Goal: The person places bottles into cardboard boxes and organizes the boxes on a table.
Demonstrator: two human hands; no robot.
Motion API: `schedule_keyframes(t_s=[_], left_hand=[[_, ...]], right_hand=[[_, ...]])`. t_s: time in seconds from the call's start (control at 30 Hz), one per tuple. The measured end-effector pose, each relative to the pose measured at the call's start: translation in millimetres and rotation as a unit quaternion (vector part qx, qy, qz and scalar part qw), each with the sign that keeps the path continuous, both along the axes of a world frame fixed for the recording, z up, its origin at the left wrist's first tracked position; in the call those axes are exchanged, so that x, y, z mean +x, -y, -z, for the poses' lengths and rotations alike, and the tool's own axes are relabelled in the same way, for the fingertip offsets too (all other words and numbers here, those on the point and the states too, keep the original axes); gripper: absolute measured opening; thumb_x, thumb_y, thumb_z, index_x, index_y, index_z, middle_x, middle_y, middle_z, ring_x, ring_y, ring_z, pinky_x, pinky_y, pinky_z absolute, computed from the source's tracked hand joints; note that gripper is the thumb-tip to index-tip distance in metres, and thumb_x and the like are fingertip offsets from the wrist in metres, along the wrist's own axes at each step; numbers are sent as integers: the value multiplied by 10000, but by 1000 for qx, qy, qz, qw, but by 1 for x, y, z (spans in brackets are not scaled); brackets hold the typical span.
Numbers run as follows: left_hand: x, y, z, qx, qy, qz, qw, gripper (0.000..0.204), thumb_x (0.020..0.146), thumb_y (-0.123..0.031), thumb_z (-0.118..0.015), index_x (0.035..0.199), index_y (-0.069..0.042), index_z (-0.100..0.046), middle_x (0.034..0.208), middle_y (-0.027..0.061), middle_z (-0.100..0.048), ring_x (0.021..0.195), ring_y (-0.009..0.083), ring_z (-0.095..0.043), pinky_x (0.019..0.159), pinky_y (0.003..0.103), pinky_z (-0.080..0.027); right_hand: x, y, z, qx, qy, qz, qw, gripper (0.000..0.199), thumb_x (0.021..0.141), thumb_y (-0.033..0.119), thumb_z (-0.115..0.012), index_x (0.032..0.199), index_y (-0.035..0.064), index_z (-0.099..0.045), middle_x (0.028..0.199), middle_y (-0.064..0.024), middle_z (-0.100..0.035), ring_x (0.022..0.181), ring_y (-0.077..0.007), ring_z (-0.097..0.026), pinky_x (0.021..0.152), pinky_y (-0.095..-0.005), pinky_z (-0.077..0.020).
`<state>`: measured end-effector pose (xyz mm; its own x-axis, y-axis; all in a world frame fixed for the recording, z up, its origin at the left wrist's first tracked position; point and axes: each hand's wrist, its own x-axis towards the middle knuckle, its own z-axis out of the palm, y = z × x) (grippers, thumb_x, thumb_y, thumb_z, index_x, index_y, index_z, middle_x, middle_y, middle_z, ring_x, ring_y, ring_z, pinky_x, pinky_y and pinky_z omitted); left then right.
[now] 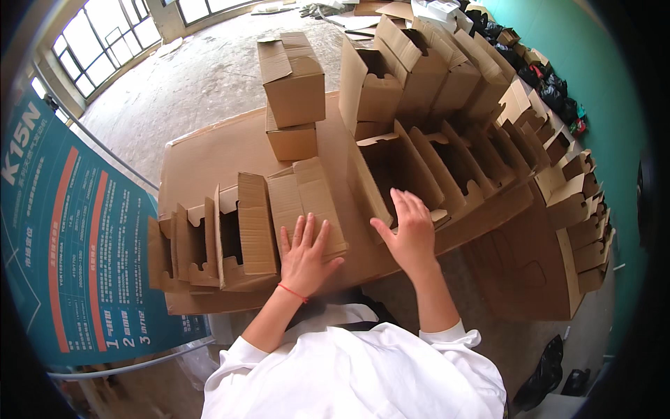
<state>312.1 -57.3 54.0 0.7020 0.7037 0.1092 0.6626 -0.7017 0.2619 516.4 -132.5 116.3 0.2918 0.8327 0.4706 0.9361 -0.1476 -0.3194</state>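
Observation:
My left hand (304, 255), with a red string at the wrist, lies flat with spread fingers on the near end of a small closed cardboard box (305, 202) standing on a cardboard-covered table (202, 157). My right hand (408, 234) hovers open, fingers apart, at the near edge of an open folded cardboard box (391, 171) and holds nothing. To the left of the closed box stands a row of open, half-folded boxes (209, 244).
Two closed boxes (293, 91) are stacked at the table's middle. Rows of open folded boxes (447, 77) fill the right and far side. A teal printed banner (63, 237) stands at left. Flat cardboard (530, 272) leans at right, beside a teal wall.

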Motion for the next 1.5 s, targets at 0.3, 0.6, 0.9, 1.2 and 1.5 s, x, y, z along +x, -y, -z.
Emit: schedule_keyframes(t_s=[0.3,0.6,0.9,1.2,1.5], left_hand=[[56,15,-5,-30,15,-75,997,894,816,-647,-533,1438,-39,-326,1503,212,-258,1417,380,-168,1078,655,-52],[90,21,0,20,-40,-121,992,826,799,-650,-558,1423,-134,-394,1526,160,-229,1408,385,-185,1052,693,-95],[92,20,-4,-1,-49,-116,992,905,757,-648,-609,1408,-55,-396,1538,155,-196,1429,347,-141,1064,684,-70],[78,15,3,-101,211,-117,965,1013,793,-463,-669,1494,-23,-86,1519,156,-254,1408,348,-223,1121,584,-52],[143,86,-49,46,220,192,955,530,764,-178,-672,1253,-26,-534,1348,125,-486,1249,257,-462,1091,432,-311]], right_hand=[[5,13,24,-125,-20,-136,982,156,808,76,-555,902,82,-678,699,-113,-643,692,-272,-628,678,-389,-475],[159,36,11,51,-97,63,992,389,867,259,-637,1137,-15,-585,1121,-195,-602,1105,-331,-530,932,-400,-433],[172,15,45,-129,-386,-75,910,375,951,276,-491,819,-67,-562,671,-201,-560,624,-252,-518,635,-389,-433],[109,31,27,-25,-316,-173,932,330,951,235,-455,906,-42,-628,854,-234,-632,884,-374,-600,783,-439,-465],[107,93,-12,-237,-199,-254,916,172,881,79,-520,938,-46,-623,916,-212,-645,863,-371,-609,767,-412,-490]])
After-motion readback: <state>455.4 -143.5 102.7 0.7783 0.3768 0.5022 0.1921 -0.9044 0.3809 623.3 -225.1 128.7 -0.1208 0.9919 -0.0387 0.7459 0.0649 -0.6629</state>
